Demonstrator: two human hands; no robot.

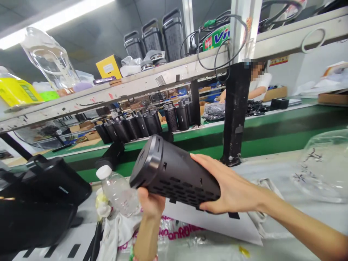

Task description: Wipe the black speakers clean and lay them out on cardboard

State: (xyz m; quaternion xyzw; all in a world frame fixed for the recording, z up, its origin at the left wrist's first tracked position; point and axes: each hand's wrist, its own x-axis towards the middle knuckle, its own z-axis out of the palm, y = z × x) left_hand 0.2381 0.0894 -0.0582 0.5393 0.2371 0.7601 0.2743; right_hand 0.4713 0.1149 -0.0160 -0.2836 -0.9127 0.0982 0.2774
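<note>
A black cylindrical housing [179,170] with rows of slots is held tilted above the bench, its round end cap pointing up and to the left. My right hand [228,185] wraps around its lower right end, the thumb and fingers on either side. Under the capped end, my left hand [151,203] grips the housing from below, with most of its fingers hidden behind it. A clear plastic bottle [118,190] with a white cap is just left of the housing. White paper [212,224] with black strips lies beneath my hands.
Black housings [59,181] crowd the left side. Several more [146,123] line the green conveyor [201,141]. A black post [235,112] rises behind my right hand. Overhead runs a cluttered shelf [141,79]; a clear plastic container [323,166] stands right. A person [258,85] sits across.
</note>
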